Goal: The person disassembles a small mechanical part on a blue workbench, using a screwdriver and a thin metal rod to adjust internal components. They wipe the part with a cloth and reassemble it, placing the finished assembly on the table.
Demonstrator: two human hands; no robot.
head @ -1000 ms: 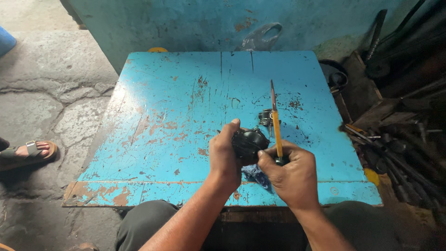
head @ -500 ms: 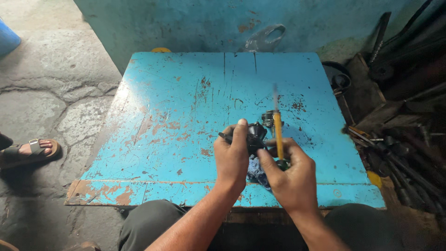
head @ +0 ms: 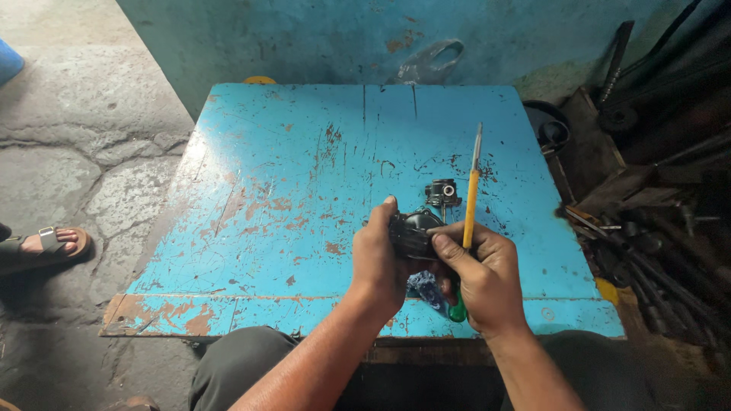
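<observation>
My left hand (head: 378, 260) grips a dark metal part (head: 411, 230) just above the near half of the worn blue table (head: 289, 167). My right hand (head: 481, 278) holds a screwdriver (head: 470, 199) with a yellow shaft sleeve and green handle end, its blade pointing away from me. The right thumb also rests against the dark part. A small grey metal piece (head: 443, 192) lies on the table just beyond the hands. A blue cloth scrap (head: 423, 285) shows under the hands.
A heap of dark metal rods and tools (head: 655, 221) lies to the right of the table. Another person's sandalled foot (head: 42, 245) rests on the cracked concrete at left. A blue wall (head: 320, 38) stands behind the table.
Both hands stay together on the dark part, which has turned slightly in the left hand. The screwdriver still points away from me, with only a small tilt.
</observation>
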